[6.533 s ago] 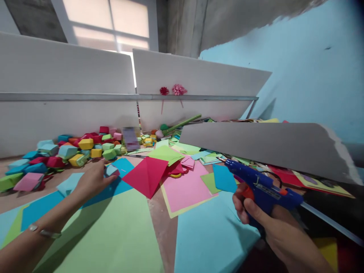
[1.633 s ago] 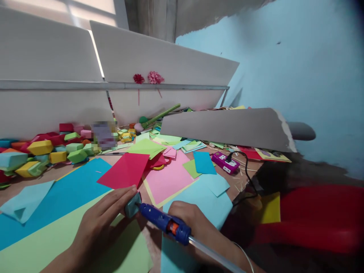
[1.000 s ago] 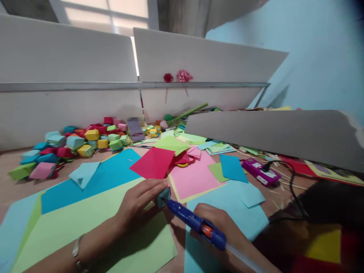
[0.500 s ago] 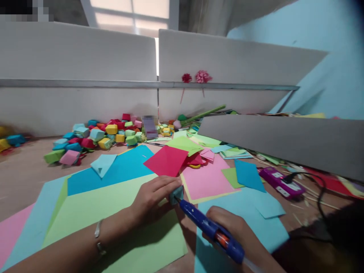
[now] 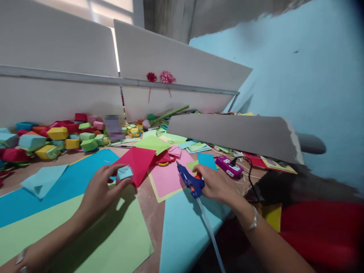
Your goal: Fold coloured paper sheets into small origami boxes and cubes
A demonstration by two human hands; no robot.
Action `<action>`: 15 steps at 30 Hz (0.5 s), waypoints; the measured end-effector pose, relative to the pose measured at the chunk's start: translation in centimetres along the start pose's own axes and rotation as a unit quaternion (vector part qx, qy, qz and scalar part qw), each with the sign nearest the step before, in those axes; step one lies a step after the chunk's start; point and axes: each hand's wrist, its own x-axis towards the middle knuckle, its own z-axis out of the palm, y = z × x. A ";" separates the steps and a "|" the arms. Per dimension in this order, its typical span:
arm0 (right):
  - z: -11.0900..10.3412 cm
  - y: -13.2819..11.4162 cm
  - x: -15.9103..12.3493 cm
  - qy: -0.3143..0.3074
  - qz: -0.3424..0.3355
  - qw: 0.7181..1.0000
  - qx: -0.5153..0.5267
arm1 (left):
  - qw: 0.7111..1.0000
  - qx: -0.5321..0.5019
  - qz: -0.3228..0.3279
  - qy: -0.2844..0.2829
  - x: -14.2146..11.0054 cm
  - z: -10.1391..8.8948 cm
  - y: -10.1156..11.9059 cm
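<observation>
My left hand [image 5: 99,189] pinches a small light-blue folded paper cube [image 5: 124,173] between thumb and fingers, lifted a little above the red square sheet [image 5: 136,162] and the green sheet [image 5: 108,235]. My right hand [image 5: 217,184] is closed round a blue glue gun [image 5: 189,179], its nozzle pointing up and left over the pink sheet [image 5: 167,178]. A clear glue stick [image 5: 210,235] trails from the gun's back. Gun and cube are apart.
A heap of coloured folded paper cubes [image 5: 57,138] lies at the back left against the white partition [image 5: 57,91]. A grey board [image 5: 233,134] overhangs loose papers at the right. A purple device [image 5: 229,167] with a black cable sits beside my right hand.
The glue gun's nozzle touched the cube half a second ago; now my right hand has drawn the gun away to the right and my left hand has lifted the cube leftward.
</observation>
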 end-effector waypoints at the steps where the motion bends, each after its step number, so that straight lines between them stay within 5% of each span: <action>1: -0.2 0.6 0.8 -0.002 0.004 1.000 0.004 | 1.000 0.019 -0.020 -0.013 0.3 -0.1 -0.2; 6: -1.3 3.8 4.1 -0.043 -0.016 0.999 0.004 | 0.985 0.106 -0.088 -0.101 1.0 -0.9 -0.5; 10: -3.0 5.6 4.1 -0.055 -0.022 0.997 -0.045 | 0.978 0.103 -0.146 -0.111 1.2 -1.4 -0.2; 15: -2.9 6.6 2.2 -0.094 0.020 0.983 -0.155 | 0.974 0.173 -0.100 -0.104 1.4 -1.8 0.1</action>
